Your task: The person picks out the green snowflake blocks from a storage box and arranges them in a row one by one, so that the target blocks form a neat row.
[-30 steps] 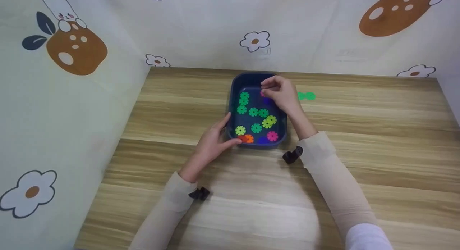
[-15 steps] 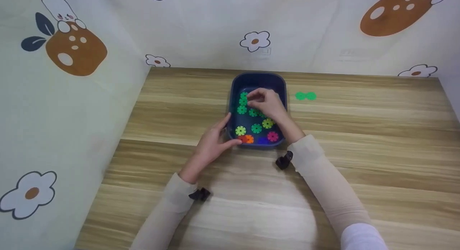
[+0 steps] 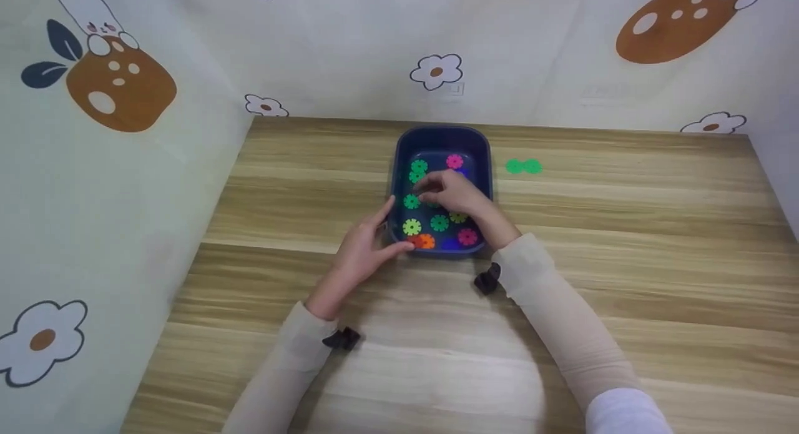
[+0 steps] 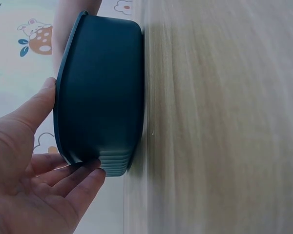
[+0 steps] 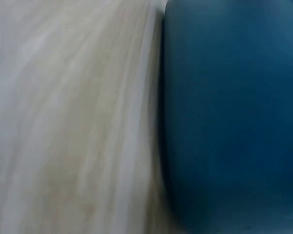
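Observation:
A dark blue plastic tub (image 3: 394,172) holds several small notched discs of the interlocking toy kind. My left hand (image 3: 360,251) holds the tub's near left corner, thumb at the near rim and fingers along the left side. In the left wrist view this hand (image 4: 44,170) has its fingertips against the tub wall (image 4: 97,92). My right hand (image 3: 459,193) reaches inside, fingers bent, fingertips beside a green disc (image 3: 411,202); whether they pinch anything is hidden. Other discs are yellow-green (image 3: 412,226), orange (image 3: 427,241), pink (image 3: 454,162) and blue (image 3: 450,244).
On the wooden table (image 3: 624,234), just right of the tub, lie two joined green discs (image 3: 523,166). A patterned wall covering (image 3: 349,53) rises behind the table and at its left. The right wrist view shows mostly the tub's outer wall (image 5: 234,117), blurred.
My right hand has moved left and nearer from the tub's far right, uncovering the pink disc. One green disc has shifted slightly nearer. My left hand keeps its hold.

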Action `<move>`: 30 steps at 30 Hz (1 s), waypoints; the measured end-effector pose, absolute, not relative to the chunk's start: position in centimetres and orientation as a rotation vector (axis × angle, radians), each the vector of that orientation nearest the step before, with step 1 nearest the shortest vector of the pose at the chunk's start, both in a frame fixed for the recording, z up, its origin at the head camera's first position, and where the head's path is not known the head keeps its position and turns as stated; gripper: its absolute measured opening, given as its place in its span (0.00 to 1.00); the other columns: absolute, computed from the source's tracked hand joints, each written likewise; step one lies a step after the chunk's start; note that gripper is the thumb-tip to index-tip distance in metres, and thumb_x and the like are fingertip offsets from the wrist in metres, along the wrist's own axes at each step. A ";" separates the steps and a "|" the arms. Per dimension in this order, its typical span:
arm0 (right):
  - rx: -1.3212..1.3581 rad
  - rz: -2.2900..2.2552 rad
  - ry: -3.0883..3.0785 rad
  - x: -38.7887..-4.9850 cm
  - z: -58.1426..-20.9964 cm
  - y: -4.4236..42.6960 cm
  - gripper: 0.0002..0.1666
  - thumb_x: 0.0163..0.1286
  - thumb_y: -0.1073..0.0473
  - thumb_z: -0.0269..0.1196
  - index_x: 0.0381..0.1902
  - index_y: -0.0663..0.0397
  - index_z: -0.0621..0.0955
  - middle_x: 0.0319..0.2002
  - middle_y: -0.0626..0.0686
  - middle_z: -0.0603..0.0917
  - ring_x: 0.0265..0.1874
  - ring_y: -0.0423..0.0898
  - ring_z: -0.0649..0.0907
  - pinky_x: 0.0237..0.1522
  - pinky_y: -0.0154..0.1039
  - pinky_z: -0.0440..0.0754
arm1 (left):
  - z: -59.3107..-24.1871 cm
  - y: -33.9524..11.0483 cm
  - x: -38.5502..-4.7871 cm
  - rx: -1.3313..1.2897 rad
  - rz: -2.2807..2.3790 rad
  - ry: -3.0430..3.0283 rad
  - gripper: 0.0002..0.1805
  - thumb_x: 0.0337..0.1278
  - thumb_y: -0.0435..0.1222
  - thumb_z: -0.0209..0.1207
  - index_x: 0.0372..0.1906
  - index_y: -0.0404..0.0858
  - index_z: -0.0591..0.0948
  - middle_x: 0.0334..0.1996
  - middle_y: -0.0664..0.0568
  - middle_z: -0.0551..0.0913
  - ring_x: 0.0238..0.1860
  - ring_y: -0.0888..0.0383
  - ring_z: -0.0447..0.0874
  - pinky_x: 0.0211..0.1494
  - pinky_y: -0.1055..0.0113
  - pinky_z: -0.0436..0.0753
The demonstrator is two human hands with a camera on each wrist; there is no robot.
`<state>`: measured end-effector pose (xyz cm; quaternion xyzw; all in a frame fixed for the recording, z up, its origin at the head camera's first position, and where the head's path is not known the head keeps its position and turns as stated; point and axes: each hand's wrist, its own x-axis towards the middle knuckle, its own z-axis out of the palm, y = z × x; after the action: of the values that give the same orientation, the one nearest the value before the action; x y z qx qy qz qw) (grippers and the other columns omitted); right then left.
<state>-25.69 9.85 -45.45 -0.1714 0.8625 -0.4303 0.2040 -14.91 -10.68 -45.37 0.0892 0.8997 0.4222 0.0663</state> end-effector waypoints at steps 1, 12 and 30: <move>-0.494 -1.202 2.394 -25.6 -45.5 9.8 0.17 0.72 0.62 0.62 0.56 0.60 0.83 0.55 0.60 0.86 0.51 0.53 0.84 0.59 0.48 0.82 | -45.4 -10.7 -14.9 0.268 1.272 2.713 0.48 0.55 0.46 0.71 0.78 0.44 0.60 0.73 0.38 0.67 0.71 0.43 0.70 0.75 0.50 0.70; -0.610 -0.976 2.410 -25.3 -45.7 9.4 0.19 0.63 0.66 0.69 0.53 0.53 0.86 0.48 0.55 0.87 0.43 0.48 0.81 0.53 0.44 0.82 | -45.3 -10.8 -14.9 0.280 1.286 2.701 0.48 0.55 0.45 0.71 0.78 0.44 0.60 0.74 0.39 0.66 0.72 0.43 0.69 0.74 0.51 0.71; -0.535 -1.062 2.476 -25.3 -45.7 9.5 0.05 0.64 0.65 0.68 0.38 0.58 0.84 0.35 0.55 0.86 0.30 0.44 0.80 0.32 0.33 0.79 | -45.4 -10.8 -15.0 0.312 1.314 2.694 0.48 0.54 0.44 0.71 0.78 0.42 0.60 0.74 0.41 0.65 0.74 0.46 0.67 0.75 0.53 0.70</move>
<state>-25.30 9.47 -45.66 -0.1910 0.8839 -0.3791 0.1963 -15.01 -10.79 -45.44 0.1032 0.8922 0.4351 0.0641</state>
